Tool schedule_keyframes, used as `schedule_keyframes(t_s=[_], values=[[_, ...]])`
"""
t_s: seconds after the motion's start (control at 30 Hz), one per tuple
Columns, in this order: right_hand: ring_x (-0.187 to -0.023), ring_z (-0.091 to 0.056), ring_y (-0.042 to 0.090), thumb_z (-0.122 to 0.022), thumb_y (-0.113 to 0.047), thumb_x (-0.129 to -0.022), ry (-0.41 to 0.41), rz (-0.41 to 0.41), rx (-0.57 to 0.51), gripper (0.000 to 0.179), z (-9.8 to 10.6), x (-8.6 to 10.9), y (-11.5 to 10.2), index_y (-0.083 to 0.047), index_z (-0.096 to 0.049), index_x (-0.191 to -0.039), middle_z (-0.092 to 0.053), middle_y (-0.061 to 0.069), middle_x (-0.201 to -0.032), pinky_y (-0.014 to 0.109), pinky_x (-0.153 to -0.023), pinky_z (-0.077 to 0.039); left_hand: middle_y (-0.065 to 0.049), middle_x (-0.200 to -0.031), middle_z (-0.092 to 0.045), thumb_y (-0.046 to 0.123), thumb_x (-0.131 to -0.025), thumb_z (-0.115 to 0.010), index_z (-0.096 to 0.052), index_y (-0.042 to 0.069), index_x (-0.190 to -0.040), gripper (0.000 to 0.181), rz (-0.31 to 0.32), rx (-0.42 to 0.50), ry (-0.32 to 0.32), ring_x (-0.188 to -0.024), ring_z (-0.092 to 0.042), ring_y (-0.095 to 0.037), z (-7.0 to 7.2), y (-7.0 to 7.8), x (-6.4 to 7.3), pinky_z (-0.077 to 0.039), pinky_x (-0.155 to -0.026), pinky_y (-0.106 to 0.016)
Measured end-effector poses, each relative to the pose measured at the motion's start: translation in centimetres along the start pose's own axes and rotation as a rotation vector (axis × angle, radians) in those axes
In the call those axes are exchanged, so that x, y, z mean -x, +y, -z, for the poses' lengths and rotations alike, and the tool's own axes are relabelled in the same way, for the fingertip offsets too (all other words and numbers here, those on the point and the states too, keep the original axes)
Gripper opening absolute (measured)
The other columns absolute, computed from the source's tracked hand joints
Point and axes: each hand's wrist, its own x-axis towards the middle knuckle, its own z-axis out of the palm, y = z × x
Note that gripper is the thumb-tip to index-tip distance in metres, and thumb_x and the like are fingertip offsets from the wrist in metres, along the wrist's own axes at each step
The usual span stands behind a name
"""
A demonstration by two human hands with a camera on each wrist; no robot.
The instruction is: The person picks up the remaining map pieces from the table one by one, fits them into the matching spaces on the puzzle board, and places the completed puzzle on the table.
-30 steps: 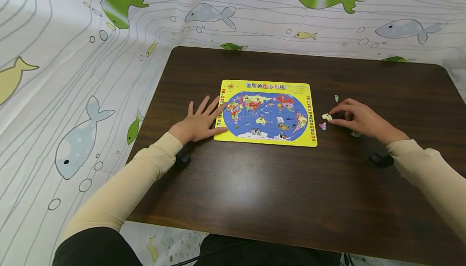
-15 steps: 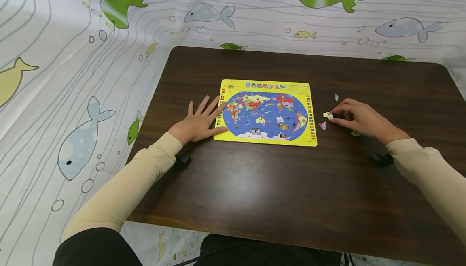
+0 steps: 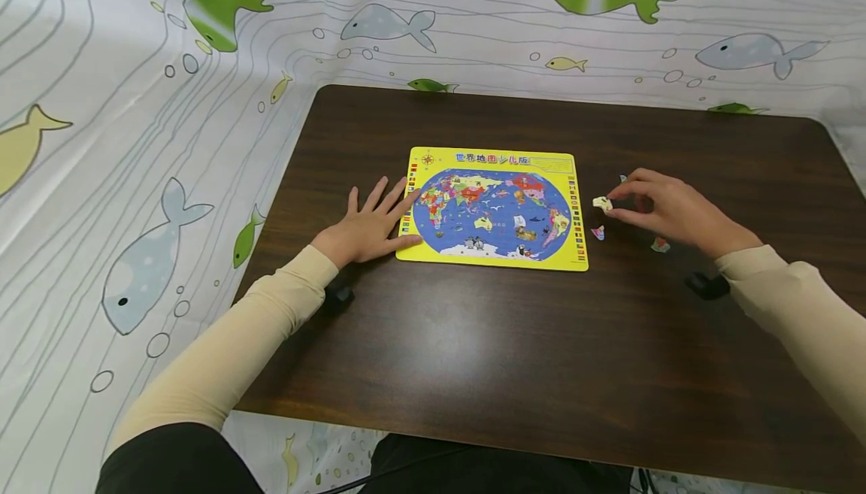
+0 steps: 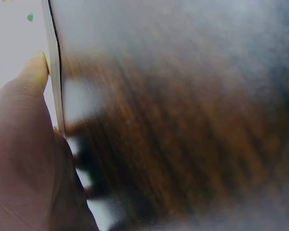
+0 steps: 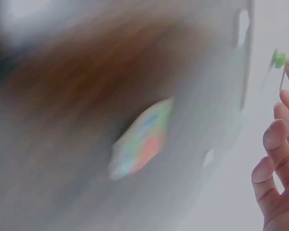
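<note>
A yellow-framed world map puzzle board [image 3: 492,157] lies on the dark wooden table [image 3: 473,343]. My left hand [image 3: 370,225] rests flat on the table with straight fingers touching the board's left edge. My right hand [image 3: 666,208] is lifted a little to the right of the board and pinches a pale yellow puzzle piece [image 3: 601,203] between thumb and forefinger. In the left wrist view the left hand [image 4: 29,159] presses against the board's thin edge. The blurred right wrist view shows the right hand's fingers [image 5: 277,173] curled.
Loose pieces lie on the table right of the board: a pink and blue one [image 3: 598,233], a reddish one [image 3: 661,245] also blurred in the right wrist view [image 5: 139,139], and a small one [image 3: 623,177] behind my fingers. A fish-patterned curtain [image 3: 169,103] surrounds the table.
My right hand has lifted the pale yellow piece off the table and moved it up and slightly left. The reddish piece under the hand is now uncovered. The left hand has not moved.
</note>
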Motion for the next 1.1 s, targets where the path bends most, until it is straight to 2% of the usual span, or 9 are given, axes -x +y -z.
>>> schedule_keyframes(t_s=[0.13,0.37,0.5,0.6,0.73,0.83,1.1], values=[[-0.067,-0.047,0.008,-0.080,-0.026,-0.077,-0.017,0.058,-0.021,0.029,-0.2,-1.9,-2.3,-0.019,-0.071,-0.103,-0.058,-0.004,-0.100,0.021,-0.055,-0.041,0.005,-0.160,0.021,0.083,-0.083,-0.022,0.012,0.041,-0.151,0.086,0.001,-0.009,0.007,-0.148,0.017,-0.029,0.0,0.0,0.1,0.008,-0.111,-0.069],[-0.069,-0.050,0.008,-0.076,-0.035,-0.081,-0.133,0.090,-0.127,0.029,-1.5,-5.4,-7.0,-0.022,-0.071,-0.106,-0.059,-0.005,-0.100,0.022,-0.057,-0.045,0.003,-0.161,0.020,0.081,-0.084,-0.023,0.011,0.039,-0.151,0.086,-0.021,-0.009,0.016,-0.148,0.017,-0.031,-0.1,0.2,0.4,0.007,-0.110,-0.070],[-0.067,-0.050,0.006,-0.074,-0.037,-0.082,-0.160,0.148,-0.127,0.030,-2.4,-7.3,-9.2,-0.022,-0.071,-0.108,-0.060,-0.004,-0.108,0.024,-0.060,-0.045,0.003,-0.161,0.019,0.080,-0.085,-0.023,0.011,0.039,-0.151,0.085,-0.025,-0.016,0.025,-0.148,0.017,-0.031,0.0,0.3,0.5,0.007,-0.110,-0.070],[-0.064,-0.048,0.006,-0.073,-0.039,-0.083,-0.179,0.187,-0.125,0.030,-3.1,-8.5,-10.5,-0.022,-0.071,-0.109,-0.059,-0.004,-0.106,0.025,-0.060,-0.044,0.003,-0.161,0.018,0.080,-0.085,-0.023,0.011,0.039,-0.151,0.085,-0.024,-0.016,0.027,-0.148,0.016,-0.031,0.2,0.4,0.6,0.007,-0.109,-0.071],[-0.066,-0.046,0.007,-0.072,-0.043,-0.083,-0.205,0.200,-0.115,0.032,-4.0,-9.6,-11.5,-0.023,-0.071,-0.109,-0.060,-0.007,-0.099,0.025,-0.058,-0.042,0.003,-0.161,0.018,0.081,-0.085,-0.022,0.012,0.038,-0.151,0.085,-0.030,-0.024,0.027,-0.149,0.015,-0.031,0.2,0.5,0.5,0.007,-0.109,-0.071],[-0.068,-0.047,0.008,-0.073,-0.042,-0.082,-0.213,0.199,-0.116,0.033,-4.3,-10.0,-11.9,-0.024,-0.071,-0.109,-0.062,-0.008,-0.102,0.024,-0.060,-0.042,0.003,-0.161,0.018,0.081,-0.085,-0.022,0.011,0.038,-0.152,0.086,-0.025,-0.026,0.024,-0.149,0.015,-0.031,0.3,0.6,0.5,0.006,-0.110,-0.071],[-0.068,-0.048,0.007,-0.072,-0.044,-0.083,-0.234,0.231,-0.090,0.033,-4.7,-10.7,-12.2,-0.024,-0.071,-0.109,-0.061,-0.009,-0.098,0.024,-0.060,-0.042,0.003,-0.161,0.018,0.082,-0.084,-0.021,0.011,0.038,-0.151,0.087,-0.005,-0.035,0.019,-0.149,0.015,-0.031,0.2,0.4,0.7,0.004,-0.111,-0.070]])
